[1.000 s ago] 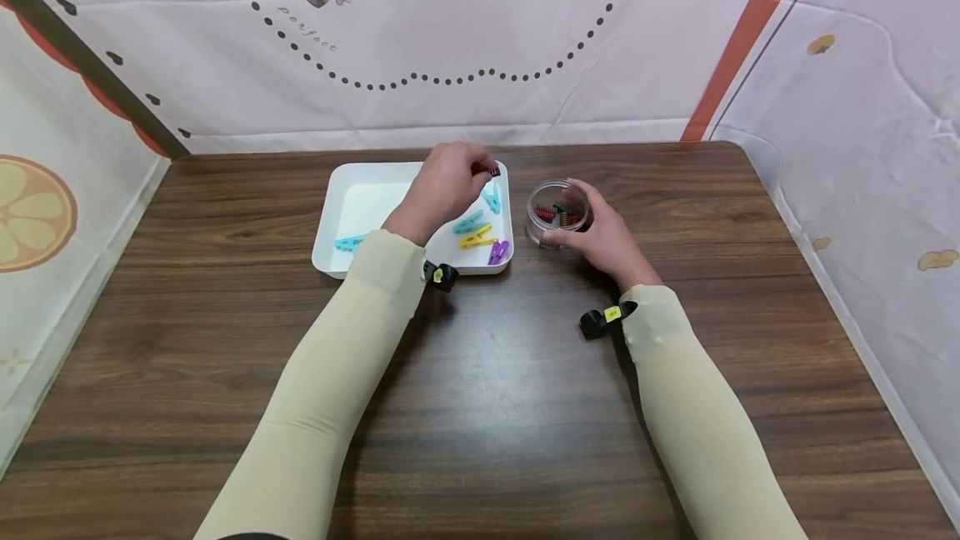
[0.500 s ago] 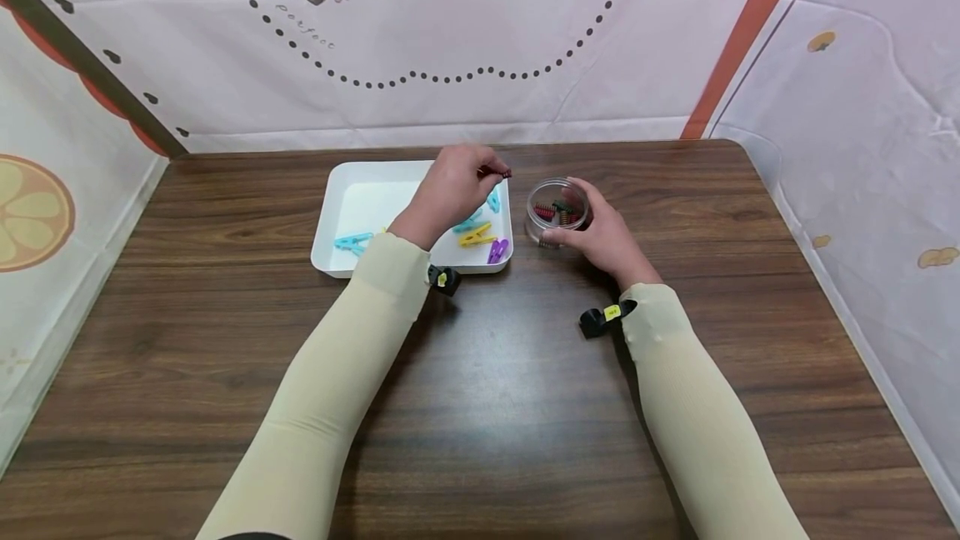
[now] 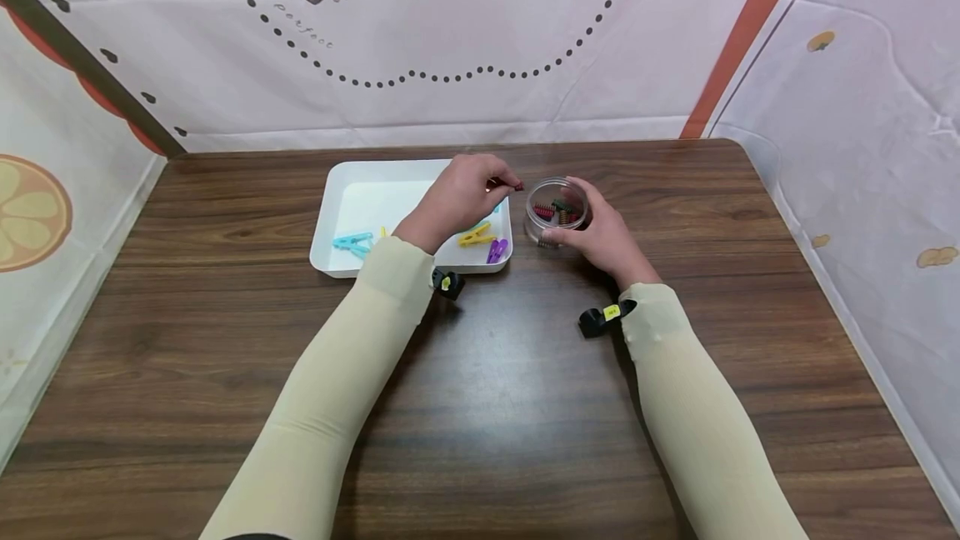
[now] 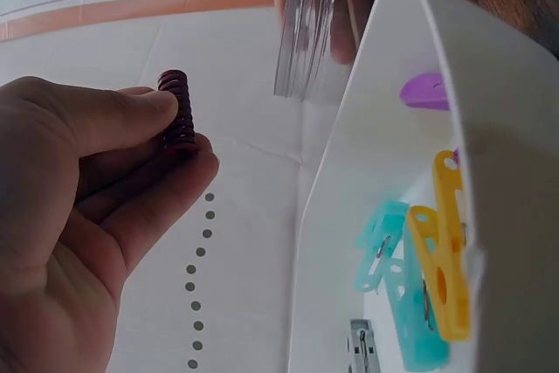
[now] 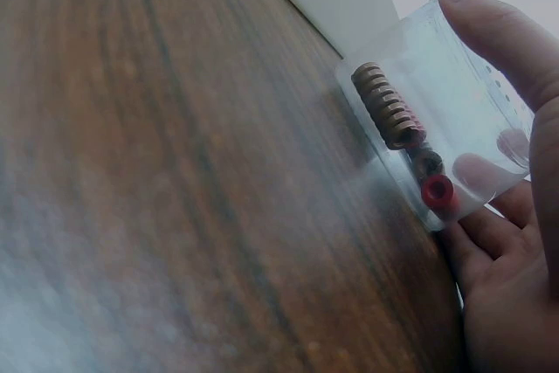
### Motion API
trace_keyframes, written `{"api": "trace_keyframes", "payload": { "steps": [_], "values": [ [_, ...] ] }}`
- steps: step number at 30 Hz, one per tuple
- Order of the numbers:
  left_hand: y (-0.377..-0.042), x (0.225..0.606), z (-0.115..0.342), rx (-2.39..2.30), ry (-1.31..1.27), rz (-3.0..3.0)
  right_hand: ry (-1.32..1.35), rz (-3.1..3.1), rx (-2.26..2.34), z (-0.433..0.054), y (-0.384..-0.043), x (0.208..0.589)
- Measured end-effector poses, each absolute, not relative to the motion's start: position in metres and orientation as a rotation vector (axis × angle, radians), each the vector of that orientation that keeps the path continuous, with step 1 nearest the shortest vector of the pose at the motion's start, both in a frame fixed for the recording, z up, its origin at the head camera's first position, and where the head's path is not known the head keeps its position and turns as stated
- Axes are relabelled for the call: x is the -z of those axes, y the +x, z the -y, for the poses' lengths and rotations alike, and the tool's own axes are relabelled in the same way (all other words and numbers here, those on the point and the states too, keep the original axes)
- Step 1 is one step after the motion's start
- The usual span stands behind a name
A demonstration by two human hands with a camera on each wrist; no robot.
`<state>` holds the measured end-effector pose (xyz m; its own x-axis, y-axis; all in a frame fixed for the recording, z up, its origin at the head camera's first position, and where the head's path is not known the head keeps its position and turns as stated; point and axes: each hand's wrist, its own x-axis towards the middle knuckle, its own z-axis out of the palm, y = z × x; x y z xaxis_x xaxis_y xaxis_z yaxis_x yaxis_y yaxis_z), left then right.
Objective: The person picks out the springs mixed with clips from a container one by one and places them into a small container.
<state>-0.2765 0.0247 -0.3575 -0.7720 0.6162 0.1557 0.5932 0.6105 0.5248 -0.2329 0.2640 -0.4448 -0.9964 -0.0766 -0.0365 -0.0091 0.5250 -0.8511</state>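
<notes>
A dark red coil spring [image 4: 177, 111] is pinched between the thumb and fingertips of my left hand [image 3: 461, 194], above the tray's right edge and just left of the jar. My right hand [image 3: 600, 232] grips a clear round jar [image 3: 534, 227], thumb on the near side and fingers behind. Inside the jar lie several springs; a bronze-coloured spring [image 5: 386, 107] and a red spring [image 5: 438, 191] show through its wall in the right wrist view. The jar stands on the table, its mouth facing up.
Left of the jar stands a white tray [image 3: 341, 190]. It holds a yellow clothespin [image 3: 477, 236], a purple clothespin [image 3: 497, 251], a light blue clothespin [image 3: 352, 242] and other clips partly hidden by my left hand. A printed cloth [image 3: 450, 32] hangs behind the table [image 3: 480, 407].
My left hand has moved right with the spring, from over the tray to beside the jar's rim. My right hand and the jar have stayed in place.
</notes>
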Motion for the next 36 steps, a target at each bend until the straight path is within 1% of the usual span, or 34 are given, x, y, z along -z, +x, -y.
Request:
{"api": "trace_keyframes", "payload": {
  "steps": [9, 23, 36],
  "values": [
    [-0.276, 0.361, -0.031, -0.864, 1.058, -2.784, -0.075, -2.684, 1.5, -0.265, -0.233, 0.445],
    [-0.277, 0.369, -0.037, -0.862, 1.176, -2.811, -0.086, -2.671, 1.502, -0.265, -0.233, 0.445],
    [-0.27, 0.373, -0.043, -0.83, 1.141, -2.8, -0.091, -2.656, 1.516, -0.266, -0.233, 0.446]
  ]
}}
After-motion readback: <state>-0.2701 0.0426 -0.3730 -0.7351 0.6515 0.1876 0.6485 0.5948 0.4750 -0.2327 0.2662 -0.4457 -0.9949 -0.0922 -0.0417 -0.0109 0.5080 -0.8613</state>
